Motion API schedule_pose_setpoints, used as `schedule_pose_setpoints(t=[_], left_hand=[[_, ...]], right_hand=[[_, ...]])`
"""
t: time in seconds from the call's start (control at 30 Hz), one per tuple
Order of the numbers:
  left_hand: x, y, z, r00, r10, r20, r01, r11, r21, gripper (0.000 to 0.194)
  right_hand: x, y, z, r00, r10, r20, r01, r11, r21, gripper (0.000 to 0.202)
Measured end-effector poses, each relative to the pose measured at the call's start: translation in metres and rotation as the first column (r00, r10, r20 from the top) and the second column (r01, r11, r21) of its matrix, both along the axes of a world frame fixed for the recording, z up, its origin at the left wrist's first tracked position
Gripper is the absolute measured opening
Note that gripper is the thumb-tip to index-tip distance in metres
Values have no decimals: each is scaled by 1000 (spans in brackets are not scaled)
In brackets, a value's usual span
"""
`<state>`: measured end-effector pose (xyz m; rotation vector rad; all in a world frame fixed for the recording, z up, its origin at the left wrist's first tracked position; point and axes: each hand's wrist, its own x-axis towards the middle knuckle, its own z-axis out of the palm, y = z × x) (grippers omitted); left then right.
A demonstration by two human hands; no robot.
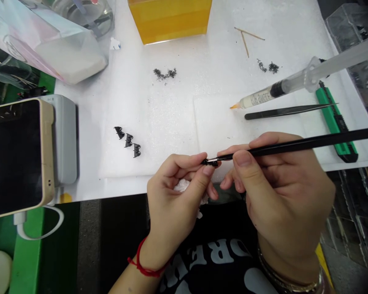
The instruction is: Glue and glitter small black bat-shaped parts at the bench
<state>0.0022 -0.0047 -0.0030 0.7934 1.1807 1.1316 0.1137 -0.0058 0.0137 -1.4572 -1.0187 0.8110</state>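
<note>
Between the thumb and fingertips of my left hand (178, 200) is a small black part (209, 163). A crumpled white tissue (182, 185) is tucked in the same palm. My right hand (282, 192) grips a long black thin-tipped tool (306, 143), whose metal tip touches the small part. On the white foam sheet (171, 114), left of my hands, lie several similar black pieces (128, 140). Beyond my right hand are black tweezers (288, 111) and a syringe (272, 90) with an orange tip.
A phone (15, 157) leans by a grey block (66, 139) at left, near a plastic bag (70, 53). A yellow container (171, 20) stands at the back. Tiny dark bits (164, 74), thin sticks (251, 34) and a green cutter (334, 118) lie on the table.
</note>
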Motion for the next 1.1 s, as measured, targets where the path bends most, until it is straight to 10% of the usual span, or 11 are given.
schedule_pose_setpoints(t=[1.1], left_hand=[[1,0,0,994,46,-100,-46,999,-3,9]], right_hand=[[4,1,0,989,64,-136,-71,996,-46,13]])
